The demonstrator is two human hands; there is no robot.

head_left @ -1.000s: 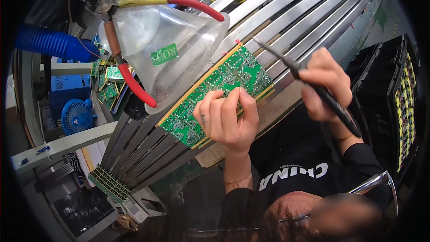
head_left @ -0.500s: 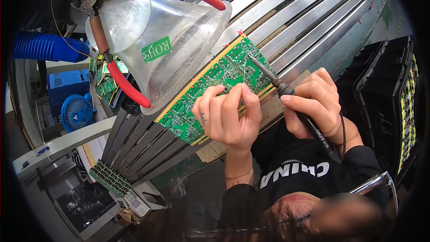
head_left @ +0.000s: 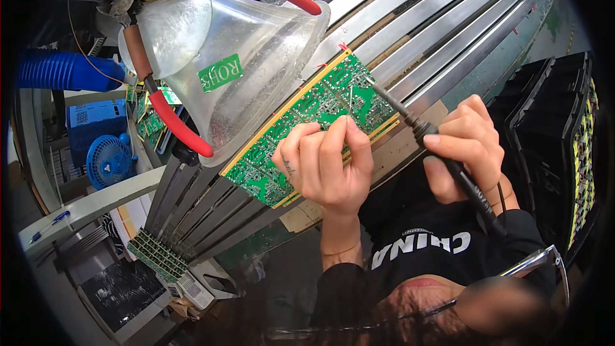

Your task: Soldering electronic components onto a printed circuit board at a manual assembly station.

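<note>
A green circuit board panel with yellowish edge strips lies slantwise on metal rails, solder side up. My left hand is over its near edge, fingers curled and thumb and forefinger pinched on a thin, silvery solder wire that points up over the board. To the right, my right hand grips a black soldering iron like a pen. Its tip is close to the board's right part; whether it touches cannot be made out. The iron's cord runs down by my right wrist.
A clear fume hood with red-sleeved rods overhangs the board's far side. Metal rails stretch to the upper right. Black crates stand at right. A blue fan, blue hose and stacked boards are at left.
My right hand has drawn the soldering iron a little to the right and toward me. My left hand and the board have stayed nearly in place.
</note>
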